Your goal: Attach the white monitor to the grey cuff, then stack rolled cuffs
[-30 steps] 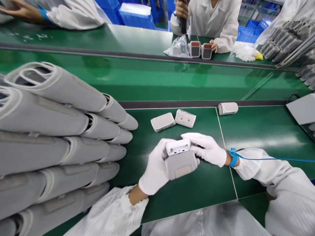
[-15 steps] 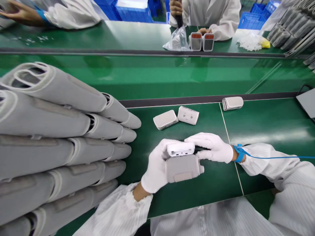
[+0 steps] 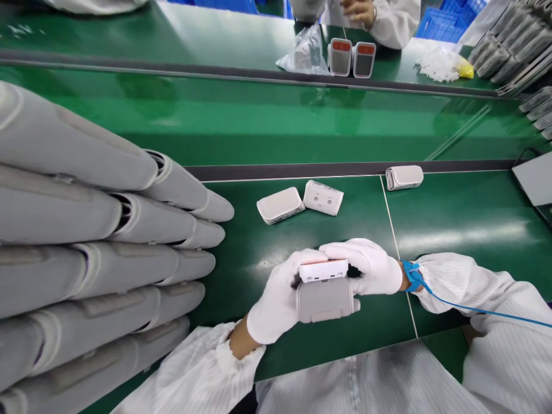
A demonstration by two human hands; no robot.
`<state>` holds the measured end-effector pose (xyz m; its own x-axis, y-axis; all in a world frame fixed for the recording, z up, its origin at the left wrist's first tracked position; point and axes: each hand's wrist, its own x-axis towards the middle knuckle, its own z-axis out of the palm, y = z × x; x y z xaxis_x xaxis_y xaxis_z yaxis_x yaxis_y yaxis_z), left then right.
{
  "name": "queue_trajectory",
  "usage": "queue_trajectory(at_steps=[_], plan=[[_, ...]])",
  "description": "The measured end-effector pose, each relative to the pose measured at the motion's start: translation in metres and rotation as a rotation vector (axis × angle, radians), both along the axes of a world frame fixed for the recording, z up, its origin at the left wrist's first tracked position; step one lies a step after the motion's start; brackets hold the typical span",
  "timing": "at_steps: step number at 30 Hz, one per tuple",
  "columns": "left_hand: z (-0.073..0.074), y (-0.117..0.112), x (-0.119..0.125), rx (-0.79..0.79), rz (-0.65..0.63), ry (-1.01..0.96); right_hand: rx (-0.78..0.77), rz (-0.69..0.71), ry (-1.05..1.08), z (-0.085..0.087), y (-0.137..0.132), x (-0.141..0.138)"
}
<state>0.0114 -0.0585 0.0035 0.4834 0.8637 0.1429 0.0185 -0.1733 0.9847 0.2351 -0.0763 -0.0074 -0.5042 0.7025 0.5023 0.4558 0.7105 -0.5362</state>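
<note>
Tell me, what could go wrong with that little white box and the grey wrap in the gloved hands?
1. The white box sits on top of the grey wrap, held between the left hand and right hand. Smooth gloves might let it slip onto the green table.
2. The pile of grey wraps is stacked high next to the left sleeve, so a bump might topple some.
3. The blue cord on the right wrist could snag.
</note>
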Motion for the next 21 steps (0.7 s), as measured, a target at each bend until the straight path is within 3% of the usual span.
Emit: queue_trajectory(at_steps=[8,13,16,21], plan=[[0.003,-0.008,0.007,-0.149,0.054,0.044,-0.094,-0.062,-0.061,-0.002,-0.012,-0.006],[0.009,-0.008,0.009,-0.12,0.119,0.084,-0.142,-0.146,-0.113,-0.001,-0.015,-0.01],[0.011,-0.007,0.008,-0.065,0.126,0.112,-0.162,-0.109,-0.104,-0.003,-0.011,-0.01],[0.004,0.0,0.002,-0.069,0.035,0.047,-0.134,-0.034,-0.022,-0.003,-0.004,-0.007]])
